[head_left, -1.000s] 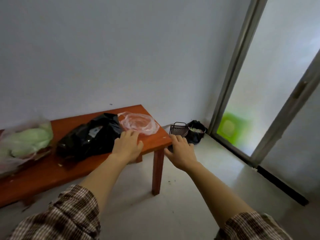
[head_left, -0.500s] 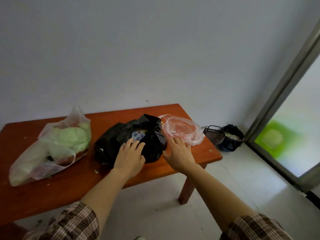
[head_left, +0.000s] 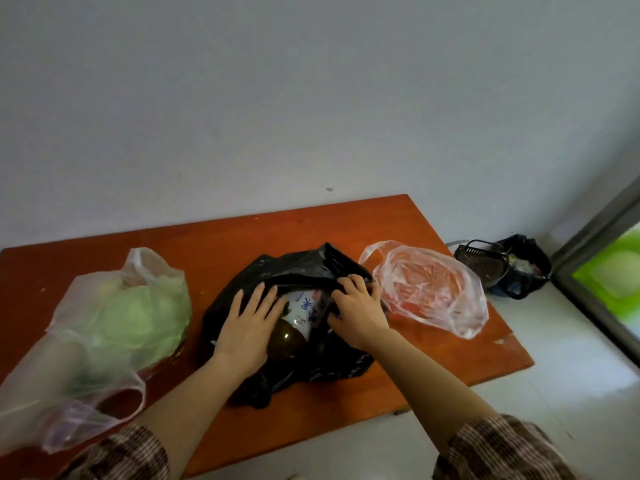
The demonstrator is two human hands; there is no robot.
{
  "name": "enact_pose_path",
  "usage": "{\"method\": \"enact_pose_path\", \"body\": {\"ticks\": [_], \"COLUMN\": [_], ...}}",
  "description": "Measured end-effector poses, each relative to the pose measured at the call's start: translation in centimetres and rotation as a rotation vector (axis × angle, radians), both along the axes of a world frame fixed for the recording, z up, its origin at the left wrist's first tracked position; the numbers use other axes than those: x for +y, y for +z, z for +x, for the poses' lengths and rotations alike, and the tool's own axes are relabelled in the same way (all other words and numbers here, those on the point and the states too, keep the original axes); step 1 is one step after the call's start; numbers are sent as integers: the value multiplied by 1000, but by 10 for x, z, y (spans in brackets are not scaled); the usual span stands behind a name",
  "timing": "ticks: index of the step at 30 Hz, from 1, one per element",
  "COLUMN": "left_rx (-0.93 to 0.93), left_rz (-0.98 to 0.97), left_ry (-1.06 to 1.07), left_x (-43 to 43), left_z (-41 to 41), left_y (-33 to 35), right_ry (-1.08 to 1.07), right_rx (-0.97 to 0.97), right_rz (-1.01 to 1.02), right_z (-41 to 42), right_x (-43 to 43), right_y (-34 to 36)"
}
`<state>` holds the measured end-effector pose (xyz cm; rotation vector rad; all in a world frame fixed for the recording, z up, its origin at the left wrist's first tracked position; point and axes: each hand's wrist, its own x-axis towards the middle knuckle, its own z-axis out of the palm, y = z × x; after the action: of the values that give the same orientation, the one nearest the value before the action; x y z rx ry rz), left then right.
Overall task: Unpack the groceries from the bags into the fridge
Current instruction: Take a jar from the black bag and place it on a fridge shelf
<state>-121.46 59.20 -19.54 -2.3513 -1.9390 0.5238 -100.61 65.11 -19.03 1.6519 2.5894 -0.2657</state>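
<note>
Half a second ago both hands hovered short of the black bag (head_left: 298,268) - now the left hand (head_left: 247,327) lies flat, fingers straight, beside a brown bottle (head_left: 294,323), and the right hand (head_left: 356,313) pinches the rim. Unpacking begins mid-worktop (head_left: 225,244) - no fridge visible.

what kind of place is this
Most likely a plain room in a home: a low wooden table stands against a bare wall, holding a black bag, a clear bag of greens and a pinkish bag, and a small lined bin sits on the pale floor by a door frame.
</note>
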Motion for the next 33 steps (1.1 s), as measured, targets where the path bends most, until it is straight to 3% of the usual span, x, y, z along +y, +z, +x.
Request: {"method": "enact_pose_path", "body": {"ticks": [5, 12, 17, 19, 22, 27, 29, 33], "left_rx": [78, 193, 211, 146, -153, -549, -572, -441], "left_rz": [-93, -149, -183, -214, -253, 10, 21, -73], "left_ry": [-20, -56, -31, 4, 201, 238, 218, 191], "left_x": [39, 80, 107, 113, 111, 58, 31, -9], "left_z": [-37, -53, -63, -65, -63, -39, -38, -51], "left_y": [-5, -22, -25, -27, -31, -27, -33, -58], "right_ry": [-21, -84, -239, -281, -311, -266, -279, -470], "right_rx": [-127, -287, -170, -64, 9, -9, -2, 47], "right_rz": [-127, -131, -214, -240, -224, -45, -76, -225], "right_z": [1, -7, -20, -17, -7, -6, -16, -32], "right_x": [30, 63, 82, 84, 73, 17, -12, -50], "right_y": [-12, -20, -31, -35, -35, -29, -33, -46]}}
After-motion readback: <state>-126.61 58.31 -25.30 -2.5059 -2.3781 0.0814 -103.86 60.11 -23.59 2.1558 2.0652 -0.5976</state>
